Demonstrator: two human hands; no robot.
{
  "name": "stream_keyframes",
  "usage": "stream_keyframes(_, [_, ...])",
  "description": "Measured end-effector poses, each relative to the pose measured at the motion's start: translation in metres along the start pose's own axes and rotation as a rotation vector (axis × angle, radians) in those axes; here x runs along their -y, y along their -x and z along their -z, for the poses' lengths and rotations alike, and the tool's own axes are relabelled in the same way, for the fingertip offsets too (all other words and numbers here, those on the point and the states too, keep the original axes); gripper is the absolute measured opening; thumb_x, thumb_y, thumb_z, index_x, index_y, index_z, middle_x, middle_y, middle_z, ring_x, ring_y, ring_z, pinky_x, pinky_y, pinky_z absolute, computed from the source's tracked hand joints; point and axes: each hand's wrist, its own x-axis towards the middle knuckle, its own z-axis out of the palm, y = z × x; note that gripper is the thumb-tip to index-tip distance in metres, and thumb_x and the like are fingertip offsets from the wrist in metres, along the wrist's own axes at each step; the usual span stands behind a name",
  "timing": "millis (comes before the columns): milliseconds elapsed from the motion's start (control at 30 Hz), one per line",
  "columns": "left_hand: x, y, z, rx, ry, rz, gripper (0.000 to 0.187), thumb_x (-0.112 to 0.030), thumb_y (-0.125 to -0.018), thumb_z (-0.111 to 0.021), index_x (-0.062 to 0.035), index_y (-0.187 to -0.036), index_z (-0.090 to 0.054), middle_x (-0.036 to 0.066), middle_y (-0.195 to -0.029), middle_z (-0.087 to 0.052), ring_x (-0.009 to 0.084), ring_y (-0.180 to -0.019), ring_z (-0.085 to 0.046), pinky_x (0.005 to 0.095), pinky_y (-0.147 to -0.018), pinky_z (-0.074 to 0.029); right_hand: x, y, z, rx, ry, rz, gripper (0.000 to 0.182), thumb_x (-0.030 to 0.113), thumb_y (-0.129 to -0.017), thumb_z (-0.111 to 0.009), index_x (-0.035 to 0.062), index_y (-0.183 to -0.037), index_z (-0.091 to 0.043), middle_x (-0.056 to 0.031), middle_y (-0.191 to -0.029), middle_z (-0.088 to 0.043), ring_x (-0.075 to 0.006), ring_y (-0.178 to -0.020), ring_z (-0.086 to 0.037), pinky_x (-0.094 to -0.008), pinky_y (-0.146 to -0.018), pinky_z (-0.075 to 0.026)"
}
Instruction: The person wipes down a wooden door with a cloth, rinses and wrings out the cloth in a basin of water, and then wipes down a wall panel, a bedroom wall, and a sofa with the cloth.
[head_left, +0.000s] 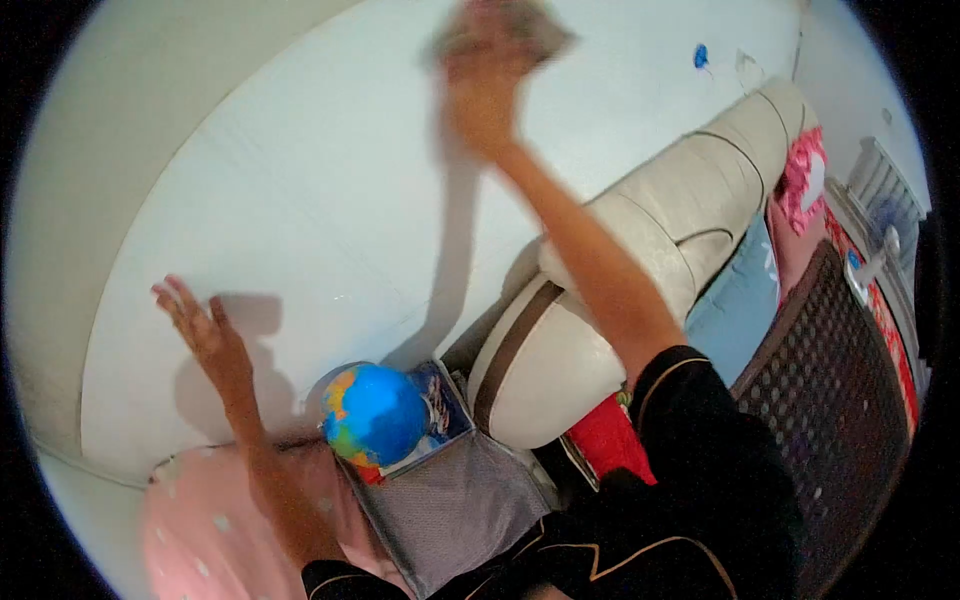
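High against the white wall point(330, 180), my right hand point(483, 95) is blurred by motion and closed over a greyish-brown cloth point(540, 35). Its arm stretches up across the view and throws a long shadow down the wall. My left hand point(207, 335) is raised at the left, empty, with fingers spread, close to the same wall. Below and between the hands sits a globe point(375, 415), mostly blue with yellow and green patches. Behind the globe is a dark printed box or book point(440, 400), partly hidden.
A cream padded headboard point(650, 240) stands along the wall at the right. Beside it lie a blue pillow point(735, 310), a pink frilled item point(800, 185) and a dark textured mat point(830, 390). A grey fabric surface point(460, 510) and a pink spotted cover point(210, 520) are below. A small blue object point(701, 56) is on the wall.
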Motion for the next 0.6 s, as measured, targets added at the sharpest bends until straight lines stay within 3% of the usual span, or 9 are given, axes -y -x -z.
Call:
stream_keyframes(100, [-0.010, 0.000, -0.008, -0.067, -0.200, -0.064, 0.058, -0.023, -0.102, -0.046, -0.0028, -0.151, -0.024, 0.025, -0.156, -0.017, 0.0386, -0.145, -0.018, 0.0480, -0.117, -0.023, 0.120, 0.054, 0.009, 0.435, -0.402, 0.388, 0.049, 0.018, -0.086, -0.054, 0.0027, -0.133, -0.051, -0.0185, -0.121, -0.063, -0.0364, -0.119, -0.054, -0.0524, -0.105, -0.037])
stream_keyframes(167, [-0.005, 0.000, -0.012, -0.107, -0.232, -0.109, 0.058, -0.023, -0.102, -0.047, -0.0004, -0.150, -0.025, 0.027, -0.155, -0.020, 0.0391, -0.144, -0.021, 0.0480, -0.116, -0.024, 0.171, 0.083, 0.025, 0.585, -1.187, 0.294, 0.049, 0.022, -0.094, -0.048, 0.0142, -0.142, -0.046, -0.0138, -0.139, -0.051, -0.0296, -0.126, -0.050, -0.0492, -0.109, -0.035])
stream_keyframes(267, [0.015, -0.003, -0.016, -0.147, -0.328, -0.165, 0.056, -0.022, -0.102, -0.046, 0.0038, -0.148, -0.028, 0.029, -0.152, -0.024, 0.0406, -0.142, -0.025, 0.0485, -0.115, -0.026, 0.182, 0.133, -0.012, 0.817, -2.231, -0.006, 0.043, 0.022, -0.098, -0.043, 0.0213, -0.140, -0.048, -0.0100, -0.137, -0.053, -0.0297, -0.124, -0.051, -0.0451, -0.102, -0.044])
stream_keyframes(333, [0.028, -0.003, -0.020, -0.125, -0.501, -0.275, 0.055, -0.024, -0.103, -0.044, 0.0052, -0.147, -0.028, 0.029, -0.152, -0.025, 0.0411, -0.142, -0.024, 0.0486, -0.115, -0.026, 0.126, 0.105, 0.000, 0.694, -1.003, 0.591, 0.045, 0.022, -0.098, -0.043, 0.0224, -0.143, -0.045, -0.0071, -0.128, -0.059, -0.0279, -0.120, -0.054, -0.0426, -0.101, -0.045])
stream_keyframes(367, [0.018, -0.002, -0.017, -0.138, -0.401, -0.214, 0.057, -0.026, -0.103, -0.045, 0.0043, -0.148, -0.027, 0.029, -0.152, -0.025, 0.0416, -0.142, -0.025, 0.0486, -0.114, -0.027, 0.102, 0.096, 0.008, 0.635, -0.644, 0.612, 0.047, 0.026, -0.097, -0.046, 0.0277, -0.144, -0.044, -0.0045, -0.120, -0.063, -0.0274, -0.110, -0.061, -0.0418, -0.095, -0.049])
stream_keyframes(400, [0.014, -0.001, -0.017, -0.119, -0.391, -0.220, 0.057, -0.026, -0.103, -0.045, 0.0043, -0.148, -0.027, 0.029, -0.152, -0.025, 0.0416, -0.142, -0.025, 0.0486, -0.114, -0.027, 0.065, 0.076, 0.040, 0.850, -0.819, 0.228, 0.047, 0.026, -0.095, -0.048, 0.0341, -0.141, -0.045, -0.0040, -0.120, -0.064, -0.0284, -0.101, -0.064, -0.0417, -0.091, -0.051])
stream_keyframes(433, [0.011, 0.000, -0.018, -0.118, -0.373, -0.175, 0.058, -0.027, -0.103, -0.045, 0.0040, -0.148, -0.027, 0.030, -0.152, -0.024, 0.0415, -0.142, -0.025, 0.0482, -0.114, -0.028, 0.024, 0.075, 0.055, 0.693, -0.734, 0.258, 0.050, 0.023, -0.093, -0.049, 0.0404, -0.140, -0.045, -0.0046, -0.123, -0.063, -0.0268, -0.099, -0.066, -0.0404, -0.087, -0.052])
stream_keyframes(500, [0.005, -0.001, -0.017, -0.101, -0.317, -0.107, 0.063, -0.032, -0.102, -0.047, 0.0034, -0.149, -0.024, 0.032, -0.152, -0.021, 0.0434, -0.142, -0.025, 0.0479, -0.114, -0.027, -0.067, 0.087, 0.050, 0.382, -0.601, 0.326, 0.049, 0.017, -0.088, -0.053, 0.0268, -0.136, -0.055, 0.0001, -0.136, -0.056, -0.0276, -0.123, -0.052, -0.0429, -0.101, -0.042])
stream_keyframes(600, [0.009, -0.001, -0.023, -0.148, -0.278, -0.169, 0.070, -0.040, -0.102, -0.044, 0.0060, -0.149, -0.021, 0.035, -0.151, -0.020, 0.0474, -0.141, -0.022, 0.0520, -0.114, -0.025, -0.129, 0.114, 0.096, 0.236, -0.208, -0.112, 0.046, 0.013, -0.088, -0.059, 0.0123, -0.134, -0.054, -0.0078, -0.143, -0.049, -0.0331, -0.134, -0.041, -0.0462, -0.109, -0.032])
